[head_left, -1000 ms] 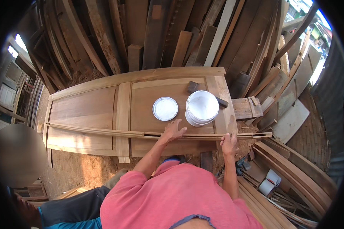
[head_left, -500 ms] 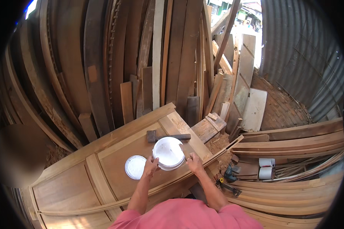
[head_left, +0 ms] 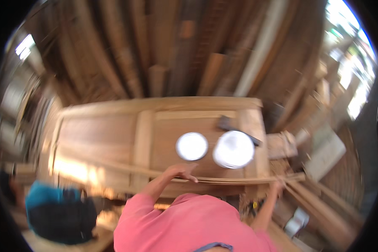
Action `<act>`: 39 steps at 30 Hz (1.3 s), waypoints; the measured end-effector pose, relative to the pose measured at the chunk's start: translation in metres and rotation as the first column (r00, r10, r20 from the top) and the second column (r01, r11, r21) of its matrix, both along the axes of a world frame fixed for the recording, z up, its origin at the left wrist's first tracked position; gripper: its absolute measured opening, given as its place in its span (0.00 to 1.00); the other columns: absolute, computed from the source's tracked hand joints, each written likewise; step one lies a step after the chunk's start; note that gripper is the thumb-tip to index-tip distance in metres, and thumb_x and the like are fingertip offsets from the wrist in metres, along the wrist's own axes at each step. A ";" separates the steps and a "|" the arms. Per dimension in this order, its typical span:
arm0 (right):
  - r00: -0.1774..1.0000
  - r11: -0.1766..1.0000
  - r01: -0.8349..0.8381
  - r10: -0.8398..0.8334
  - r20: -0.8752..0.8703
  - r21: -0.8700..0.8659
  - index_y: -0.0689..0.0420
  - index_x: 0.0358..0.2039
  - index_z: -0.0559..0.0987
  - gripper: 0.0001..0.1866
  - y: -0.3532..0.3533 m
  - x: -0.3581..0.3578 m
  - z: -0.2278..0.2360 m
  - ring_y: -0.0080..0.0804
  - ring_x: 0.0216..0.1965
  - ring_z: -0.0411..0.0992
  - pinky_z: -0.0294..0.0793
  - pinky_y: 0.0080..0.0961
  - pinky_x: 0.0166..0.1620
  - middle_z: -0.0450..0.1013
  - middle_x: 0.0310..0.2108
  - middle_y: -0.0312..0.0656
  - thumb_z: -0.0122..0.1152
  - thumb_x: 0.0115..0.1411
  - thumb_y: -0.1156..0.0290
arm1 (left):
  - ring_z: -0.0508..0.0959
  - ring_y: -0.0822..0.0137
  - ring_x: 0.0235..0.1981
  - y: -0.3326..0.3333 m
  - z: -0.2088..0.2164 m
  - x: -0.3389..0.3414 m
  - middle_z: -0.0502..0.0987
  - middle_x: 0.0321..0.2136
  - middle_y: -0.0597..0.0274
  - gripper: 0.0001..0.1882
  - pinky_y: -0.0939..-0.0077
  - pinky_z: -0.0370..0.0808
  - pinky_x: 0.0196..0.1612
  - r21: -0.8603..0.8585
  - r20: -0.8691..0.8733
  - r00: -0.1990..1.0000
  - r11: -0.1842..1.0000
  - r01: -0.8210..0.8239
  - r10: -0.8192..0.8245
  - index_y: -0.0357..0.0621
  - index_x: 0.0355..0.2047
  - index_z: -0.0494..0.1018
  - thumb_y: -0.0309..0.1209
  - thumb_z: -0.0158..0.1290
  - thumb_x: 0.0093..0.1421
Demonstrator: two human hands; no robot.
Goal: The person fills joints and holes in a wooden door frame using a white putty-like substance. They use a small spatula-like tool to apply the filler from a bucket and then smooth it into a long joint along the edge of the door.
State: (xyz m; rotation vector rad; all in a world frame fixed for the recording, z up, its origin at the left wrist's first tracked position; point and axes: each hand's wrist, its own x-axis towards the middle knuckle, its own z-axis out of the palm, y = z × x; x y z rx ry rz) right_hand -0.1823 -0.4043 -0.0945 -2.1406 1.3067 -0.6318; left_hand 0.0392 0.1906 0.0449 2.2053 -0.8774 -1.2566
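Observation:
A long thin wooden strip [head_left: 235, 181] runs along the near edge of a panelled wooden door [head_left: 143, 138] lying flat. My left hand [head_left: 181, 170] is over the strip, thumb and fingers apart. Near the strip's right end is my right hand [head_left: 277, 185], its fingers smeared by motion. A white tub [head_left: 234, 149] rests on the right part of the door, out of both hands. Left of it lies a round white lid [head_left: 192, 146]. Behind the tub lies a hammer [head_left: 225, 123], its handle partly hidden.
Tall boards [head_left: 164, 46] lean upright behind the door. A person in teal and black [head_left: 61, 212] is close by at lower left. More planks [head_left: 319, 206] lie at right, near a white cylindrical item [head_left: 297, 221]. A pale board [head_left: 325, 153] leans at far right.
Both hands have let go of the white tub, left standing on the door. The left hand has moved to the strip, the right toward its right end. The view has swung left and is blurred.

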 end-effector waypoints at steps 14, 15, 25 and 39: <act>0.751 0.929 0.352 -0.353 -0.557 -0.115 0.69 0.36 0.85 0.31 0.026 0.058 0.020 0.50 0.40 0.82 0.80 0.50 0.47 0.82 0.38 0.55 0.66 0.58 0.46 | 0.85 0.48 0.37 0.035 -0.046 -0.068 0.85 0.31 0.51 0.16 0.53 0.81 0.37 0.162 0.392 0.918 0.978 -0.129 0.056 0.49 0.30 0.85 0.30 0.69 0.36; 0.760 0.934 0.340 -0.341 -0.553 -0.109 0.69 0.36 0.85 0.31 0.027 0.064 0.014 0.50 0.40 0.82 0.80 0.50 0.47 0.82 0.38 0.55 0.66 0.58 0.46 | 0.85 0.48 0.37 0.038 -0.046 -0.069 0.85 0.31 0.51 0.16 0.53 0.81 0.37 0.165 0.400 0.914 0.976 -0.144 0.067 0.49 0.30 0.85 0.30 0.69 0.36; 0.828 0.927 0.332 -0.199 -0.525 0.172 0.71 0.48 0.78 0.27 0.024 0.056 0.022 0.50 0.34 0.83 0.84 0.44 0.38 0.81 0.38 0.52 0.61 0.58 0.58 | 0.85 0.48 0.33 0.047 -0.034 -0.071 0.84 0.26 0.49 0.11 0.56 0.82 0.35 0.174 0.375 0.927 0.983 -0.050 -0.019 0.46 0.25 0.86 0.29 0.68 0.36; 0.866 0.969 0.195 -0.097 -0.490 0.152 0.77 0.38 0.82 0.27 0.072 0.073 0.023 0.62 0.38 0.81 0.83 0.56 0.43 0.80 0.42 0.63 0.64 0.55 0.59 | 0.85 0.46 0.35 0.086 -0.056 -0.102 0.84 0.30 0.51 0.21 0.53 0.81 0.35 0.227 0.396 0.915 0.957 -0.183 0.080 0.50 0.36 0.83 0.29 0.67 0.36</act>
